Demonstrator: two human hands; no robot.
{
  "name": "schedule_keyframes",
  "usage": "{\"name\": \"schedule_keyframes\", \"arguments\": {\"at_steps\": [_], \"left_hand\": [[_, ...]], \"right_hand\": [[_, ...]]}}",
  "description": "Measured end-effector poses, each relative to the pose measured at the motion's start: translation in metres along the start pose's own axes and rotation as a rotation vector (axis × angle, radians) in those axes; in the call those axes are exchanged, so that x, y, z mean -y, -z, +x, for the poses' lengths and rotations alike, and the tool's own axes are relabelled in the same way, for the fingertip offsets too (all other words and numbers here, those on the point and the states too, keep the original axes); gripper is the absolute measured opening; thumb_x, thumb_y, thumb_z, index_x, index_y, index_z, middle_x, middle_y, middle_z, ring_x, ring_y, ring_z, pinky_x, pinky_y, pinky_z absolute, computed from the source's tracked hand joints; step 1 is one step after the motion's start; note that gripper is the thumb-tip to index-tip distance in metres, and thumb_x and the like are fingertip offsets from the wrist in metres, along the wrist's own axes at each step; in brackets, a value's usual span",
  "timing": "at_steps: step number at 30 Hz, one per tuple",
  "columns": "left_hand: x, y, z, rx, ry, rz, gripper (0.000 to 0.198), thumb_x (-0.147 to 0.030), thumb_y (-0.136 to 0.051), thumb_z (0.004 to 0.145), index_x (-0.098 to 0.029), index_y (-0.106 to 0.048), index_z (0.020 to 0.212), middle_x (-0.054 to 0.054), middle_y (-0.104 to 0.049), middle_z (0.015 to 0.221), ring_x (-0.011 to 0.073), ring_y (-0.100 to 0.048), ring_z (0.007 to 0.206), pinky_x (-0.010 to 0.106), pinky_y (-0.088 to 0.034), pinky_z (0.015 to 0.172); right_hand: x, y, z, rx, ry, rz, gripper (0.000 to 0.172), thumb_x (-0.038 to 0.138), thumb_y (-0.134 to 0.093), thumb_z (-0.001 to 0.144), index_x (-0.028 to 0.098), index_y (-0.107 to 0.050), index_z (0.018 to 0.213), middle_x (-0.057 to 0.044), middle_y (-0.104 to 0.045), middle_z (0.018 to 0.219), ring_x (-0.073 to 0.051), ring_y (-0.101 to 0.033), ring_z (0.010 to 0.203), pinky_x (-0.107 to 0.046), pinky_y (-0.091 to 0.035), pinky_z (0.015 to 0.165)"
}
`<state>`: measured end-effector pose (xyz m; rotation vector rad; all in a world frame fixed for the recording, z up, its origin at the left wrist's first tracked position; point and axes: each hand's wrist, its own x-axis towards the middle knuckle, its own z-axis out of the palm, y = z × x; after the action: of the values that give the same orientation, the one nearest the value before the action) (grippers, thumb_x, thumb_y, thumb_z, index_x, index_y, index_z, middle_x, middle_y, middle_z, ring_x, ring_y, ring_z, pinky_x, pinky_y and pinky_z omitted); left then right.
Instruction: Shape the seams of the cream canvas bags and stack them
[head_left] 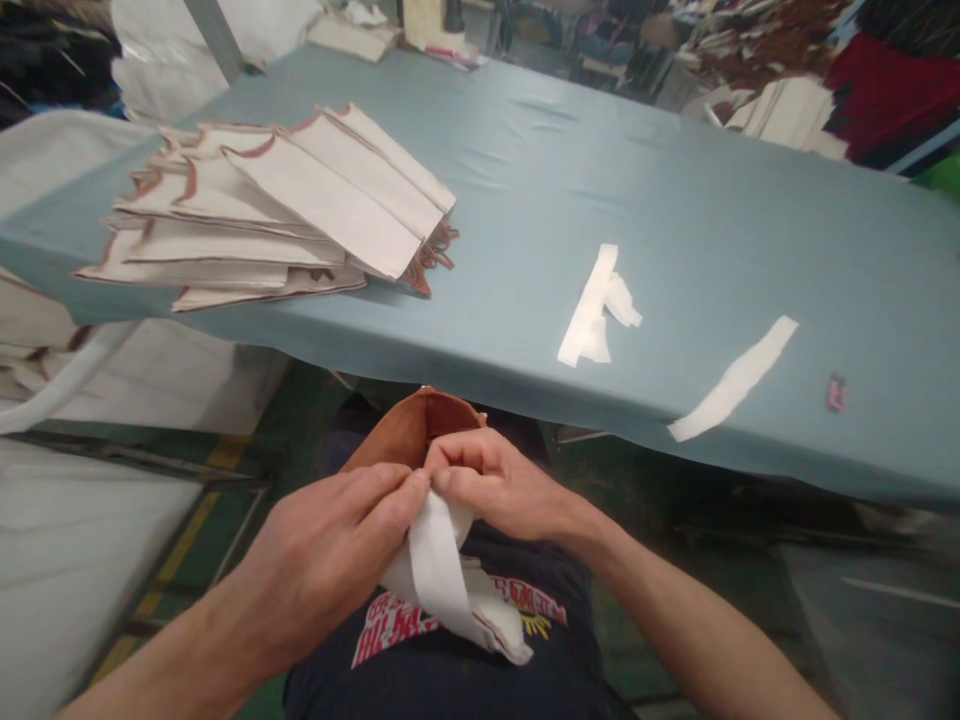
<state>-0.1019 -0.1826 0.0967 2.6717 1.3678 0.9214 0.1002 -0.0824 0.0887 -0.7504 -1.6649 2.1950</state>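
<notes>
My left hand and my right hand meet below the near edge of the table, fingers pinched together on a brown leather piece with a white lining strip hanging from it. The strip curls down over my dark printed shirt. Both hands are closed on this piece, the thumbs and forefingers touching at its white edge.
A blue-grey covered table spans the view. A stack of white pieces with brown edging lies at its left end. Two loose white strips, one and another, lie near the front edge. White sacks stand at left.
</notes>
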Motion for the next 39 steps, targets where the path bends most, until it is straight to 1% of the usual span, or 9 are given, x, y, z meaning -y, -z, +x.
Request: {"name": "schedule_keyframes", "arguments": {"at_steps": [6, 9, 11, 16, 19, 23, 26, 32, 39], "left_hand": [[-0.003, 0.021, 0.011, 0.132, 0.331, -0.289, 0.02, -0.027, -0.055, 0.109, -0.025, -0.064, 0.128, 0.0, -0.084, 0.108, 0.0141, -0.082, 0.084, 0.017, -0.06, 0.075], [0.004, 0.029, 0.015, 0.247, 0.359, -0.446, 0.016, -0.029, -0.054, 0.113, -0.027, -0.069, 0.112, -0.007, -0.08, 0.09, 0.0092, -0.075, 0.071, 0.015, -0.052, 0.064], [0.009, 0.028, 0.015, 0.289, 0.311, -0.475, 0.027, -0.027, -0.048, 0.116, -0.025, -0.067, 0.097, -0.009, -0.071, 0.075, 0.0083, -0.067, 0.061, 0.018, -0.047, 0.059], [0.018, 0.009, 0.004, 0.157, 0.089, -0.282, 0.037, -0.029, -0.038, 0.121, -0.023, -0.055, 0.088, -0.006, -0.059, 0.07, 0.0125, -0.061, 0.058, 0.029, -0.039, 0.057], [0.023, 0.0, -0.001, 0.075, 0.039, -0.296, 0.033, -0.029, -0.037, 0.122, -0.023, -0.055, 0.095, -0.006, -0.062, 0.074, 0.0124, -0.061, 0.059, 0.028, -0.041, 0.058], [0.025, 0.006, 0.002, 0.147, 0.097, -0.45, 0.022, -0.03, -0.043, 0.12, -0.024, -0.059, 0.105, -0.006, -0.068, 0.082, 0.0112, -0.065, 0.067, 0.024, -0.043, 0.063], [0.022, 0.019, 0.015, 0.242, 0.193, -0.551, 0.025, -0.03, -0.049, 0.116, -0.023, -0.062, 0.096, -0.007, -0.066, 0.079, 0.0107, -0.061, 0.066, 0.023, -0.041, 0.063], [0.018, 0.041, 0.048, 0.538, 0.406, -0.693, 0.036, -0.033, -0.054, 0.108, -0.022, -0.051, 0.074, -0.008, -0.052, 0.065, 0.0092, -0.05, 0.059, 0.021, -0.036, 0.054], [0.015, 0.026, 0.049, 0.437, 0.477, -0.82, 0.026, -0.023, -0.054, 0.089, -0.023, -0.04, 0.067, -0.01, -0.032, 0.059, 0.0078, -0.029, 0.051, 0.021, -0.022, 0.046]], "right_hand": [[0.02, 0.01, -0.017, -0.029, 0.318, -0.485, 0.009, 0.015, -0.052, 0.083, 0.02, -0.057, 0.077, 0.007, -0.047, 0.063, -0.008, -0.038, 0.055, -0.021, -0.028, 0.052], [0.025, 0.01, -0.021, -0.047, 0.449, -0.671, 0.013, 0.01, -0.051, 0.082, 0.019, -0.059, 0.079, 0.009, -0.045, 0.061, -0.006, -0.036, 0.051, -0.022, -0.025, 0.052], [0.026, 0.008, -0.022, -0.047, 0.49, -0.746, 0.014, 0.009, -0.05, 0.082, 0.018, -0.06, 0.079, 0.009, -0.044, 0.06, -0.006, -0.035, 0.05, -0.022, -0.024, 0.052], [0.021, -0.002, -0.025, -0.07, 0.468, -0.606, 0.013, 0.01, -0.051, 0.085, 0.019, -0.058, 0.077, 0.009, -0.042, 0.061, -0.006, -0.034, 0.05, -0.02, -0.026, 0.05], [0.016, -0.008, -0.024, -0.096, 0.422, -0.418, 0.012, 0.015, -0.054, 0.089, 0.02, -0.058, 0.079, 0.008, -0.046, 0.062, -0.006, -0.035, 0.05, -0.019, -0.029, 0.049], [0.016, -0.01, -0.021, -0.092, 0.474, -0.435, 0.012, 0.014, -0.054, 0.09, 0.019, -0.059, 0.08, 0.009, -0.047, 0.063, -0.005, -0.035, 0.049, -0.019, -0.033, 0.051], [0.024, -0.006, -0.021, -0.082, 0.525, -0.594, 0.014, 0.011, -0.053, 0.09, 0.02, -0.059, 0.081, 0.009, -0.049, 0.063, -0.006, -0.038, 0.05, -0.021, -0.034, 0.054], [0.043, 0.001, -0.027, -0.008, 0.515, -1.018, 0.022, 0.018, -0.05, 0.104, 0.02, -0.063, 0.087, -0.002, -0.071, 0.077, -0.015, -0.061, 0.068, -0.029, -0.043, 0.068], [0.054, 0.013, -0.028, 0.022, 0.503, -0.996, 0.023, 0.026, -0.056, 0.11, 0.019, -0.066, 0.09, -0.002, -0.071, 0.077, -0.014, -0.061, 0.069, -0.028, -0.042, 0.069]]}}
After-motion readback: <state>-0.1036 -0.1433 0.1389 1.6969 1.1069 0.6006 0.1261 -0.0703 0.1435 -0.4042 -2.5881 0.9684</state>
